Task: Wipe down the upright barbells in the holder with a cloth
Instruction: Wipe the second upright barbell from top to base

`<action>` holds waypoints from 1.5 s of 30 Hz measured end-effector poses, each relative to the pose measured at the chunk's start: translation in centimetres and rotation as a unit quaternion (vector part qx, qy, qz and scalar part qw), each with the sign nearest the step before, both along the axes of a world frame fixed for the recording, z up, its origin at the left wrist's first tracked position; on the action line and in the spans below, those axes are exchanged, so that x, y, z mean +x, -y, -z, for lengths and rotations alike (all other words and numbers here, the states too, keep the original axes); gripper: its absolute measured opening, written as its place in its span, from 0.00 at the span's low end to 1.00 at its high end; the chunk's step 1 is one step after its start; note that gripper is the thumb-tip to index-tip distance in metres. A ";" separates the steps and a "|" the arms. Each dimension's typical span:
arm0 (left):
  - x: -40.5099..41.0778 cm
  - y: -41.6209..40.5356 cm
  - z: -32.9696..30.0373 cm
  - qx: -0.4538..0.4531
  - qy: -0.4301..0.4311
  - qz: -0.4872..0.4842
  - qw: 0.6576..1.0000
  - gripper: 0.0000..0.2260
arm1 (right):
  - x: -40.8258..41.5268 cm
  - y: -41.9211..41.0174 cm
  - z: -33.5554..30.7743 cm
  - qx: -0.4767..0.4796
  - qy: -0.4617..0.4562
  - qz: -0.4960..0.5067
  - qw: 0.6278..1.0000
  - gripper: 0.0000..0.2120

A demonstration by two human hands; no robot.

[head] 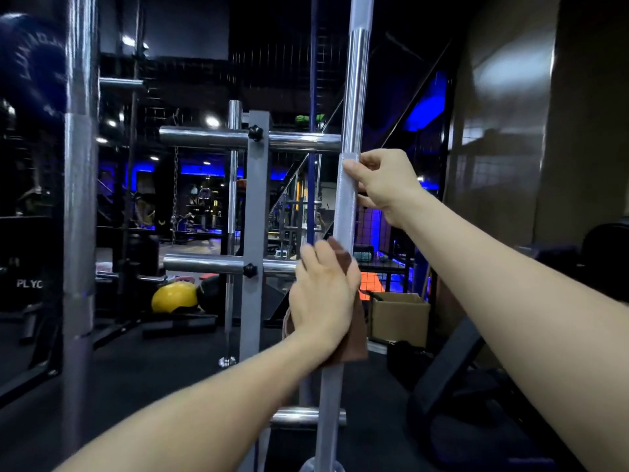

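An upright barbell runs the height of the view, just right of centre, and both hands are on it. The right hand grips the knurled part from the right, fingers curled round the shaft. Below it, the left hand wraps a brown cloth round the bar, fingers closed over the fabric, whose end hangs beneath the palm. Both forearms reach up from the lower edge. Behind stands a grey rack with chrome pegs; a second bar rises at left.
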State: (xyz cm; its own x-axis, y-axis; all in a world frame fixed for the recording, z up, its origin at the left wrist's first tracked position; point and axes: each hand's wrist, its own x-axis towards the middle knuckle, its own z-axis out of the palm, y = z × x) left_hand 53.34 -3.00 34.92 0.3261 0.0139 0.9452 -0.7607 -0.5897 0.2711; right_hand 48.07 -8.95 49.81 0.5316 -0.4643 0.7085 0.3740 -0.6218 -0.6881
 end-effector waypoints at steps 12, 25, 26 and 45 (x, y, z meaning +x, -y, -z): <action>-0.4 -1.1 4.0 0.058 -0.029 0.004 0.998 0.19 | 0.2 0.1 2.3 -0.014 -0.004 0.030 0.999 0.09; 0.0 0.6 -2.3 -0.007 0.022 0.026 0.999 0.17 | -0.2 -0.2 2.9 0.016 -0.001 0.009 1.000 0.13; 0.0 0.4 -1.1 0.018 0.008 0.036 0.999 0.18 | -0.4 -0.3 3.1 0.031 -0.008 0.004 0.999 0.11; -4.2 -8.9 -8.6 -0.145 -0.374 0.577 0.712 0.16 | -7.2 -4.6 5.6 0.047 -0.147 -0.148 0.977 0.14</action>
State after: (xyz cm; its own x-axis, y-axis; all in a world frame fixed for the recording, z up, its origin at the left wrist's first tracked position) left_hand 49.14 5.90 43.55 0.6890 -0.5114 0.5136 -0.2731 0.4732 0.8376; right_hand 40.84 -4.33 44.17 0.8264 -0.3149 0.4668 0.3063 -0.4442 -0.8419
